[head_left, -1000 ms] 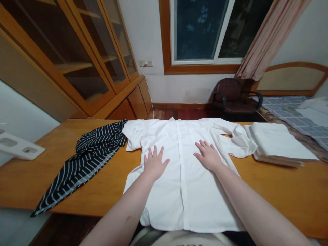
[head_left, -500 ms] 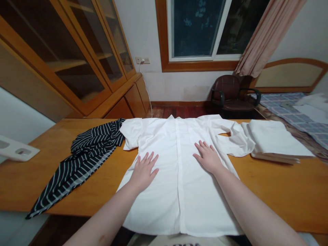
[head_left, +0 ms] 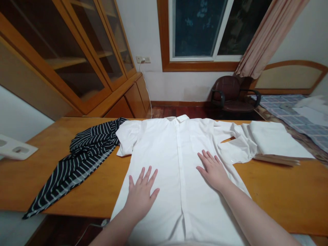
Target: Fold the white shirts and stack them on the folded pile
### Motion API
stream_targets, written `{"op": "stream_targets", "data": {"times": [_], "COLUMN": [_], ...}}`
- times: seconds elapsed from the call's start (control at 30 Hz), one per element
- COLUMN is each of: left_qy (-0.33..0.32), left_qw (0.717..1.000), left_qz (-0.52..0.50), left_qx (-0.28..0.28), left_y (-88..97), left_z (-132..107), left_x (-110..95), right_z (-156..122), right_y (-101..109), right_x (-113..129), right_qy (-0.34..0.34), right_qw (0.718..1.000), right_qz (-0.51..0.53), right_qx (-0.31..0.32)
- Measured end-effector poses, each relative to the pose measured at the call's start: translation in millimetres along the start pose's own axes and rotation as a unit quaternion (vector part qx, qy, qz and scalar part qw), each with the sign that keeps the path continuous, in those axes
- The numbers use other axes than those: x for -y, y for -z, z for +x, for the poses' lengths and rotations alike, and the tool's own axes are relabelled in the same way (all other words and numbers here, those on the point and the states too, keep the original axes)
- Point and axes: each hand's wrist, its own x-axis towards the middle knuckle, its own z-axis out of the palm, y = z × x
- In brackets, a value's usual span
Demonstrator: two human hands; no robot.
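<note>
A white short-sleeved button-front shirt (head_left: 164, 143) lies face up across the wooden table (head_left: 276, 194), its collar at the far edge and its lower part coming toward me past the near edge. My left hand (head_left: 142, 194) rests flat on the shirt's left half, fingers spread. On the other side of the button strip, my right hand (head_left: 212, 171) lies flat with its fingers stretched out. Neither hand grips anything. The right-hand sleeve (head_left: 238, 147) is creased and reaches a folded white stack.
A black-and-white striped garment (head_left: 87, 153) lies left, its tip over the near edge. The folded white cloth stack (head_left: 274, 140) stands right. A white plastic object (head_left: 17, 148) is at far left. Beyond are a glass-door cabinet (head_left: 112, 92), a chair (head_left: 228, 92) and a bed (head_left: 302, 106).
Both hands have slid toward me over the shirt, the left one farther. The shirt has shifted nearer, its collar now showing at the far edge and its lower front puckered.
</note>
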Motion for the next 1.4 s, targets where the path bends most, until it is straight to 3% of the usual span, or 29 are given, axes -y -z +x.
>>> {"op": "stream_targets", "data": {"times": [0.23, 0.37, 0.47, 0.6, 0.7, 0.77, 0.87, 1.0, 1.13, 1.23, 1.33, 1.4], "left_qy": [-0.009, 0.002, 0.020, -0.041, -0.044, -0.016, -0.001, 0.002, 0.000, -0.001, 0.003, 0.004], "left_qw": [1.000, 0.998, 0.997, 0.993, 0.991, 0.993, 0.996, 0.997, 0.998, 0.997, 0.998, 0.998], "left_qz": [-0.002, -0.030, -0.058, -0.094, -0.107, -0.103, -0.076, -0.060, -0.059, -0.060, -0.057, -0.056], "left_qx": [0.008, 0.052, 0.051, -0.049, -0.060, -0.050, -0.044, -0.044, -0.037, -0.037, -0.036, -0.029], "left_y": [-4.9, 16.6, 44.0, 64.0, 52.0, 36.5, 16.3, 7.4, 7.2, 6.4, 7.7, 9.9], "left_z": [-19, -12, 19, 95, 150, 172, 183, 181, 182, 184, 183, 180], "left_x": [-2, -1, -2, -17, -32, -40, -45, -44, -43, -44, -44, -44], "right_z": [-28, -32, -32, -31, -31, -31, -31, -27, 0, 42, 85, 104], "right_y": [-2, -2, -1, 0, 0, -1, 0, 9, 31, 41, 34, 21], "right_x": [6, 9, 10, 10, 9, 9, 11, 16, 22, 28, 31, 28], "right_qy": [-0.008, -0.019, -0.022, -0.021, -0.020, -0.017, -0.019, -0.030, -0.010, 0.034, 0.035, 0.016], "right_qw": [1.000, 1.000, 0.999, 0.999, 0.999, 0.999, 0.999, 0.999, 0.999, 0.999, 0.999, 1.000], "right_qz": [-0.016, -0.023, -0.023, -0.022, -0.023, -0.025, -0.028, -0.032, -0.031, -0.020, -0.004, -0.002], "right_qx": [-0.012, -0.006, -0.006, -0.013, -0.014, -0.011, -0.008, 0.005, 0.044, -0.006, -0.037, -0.015]}}
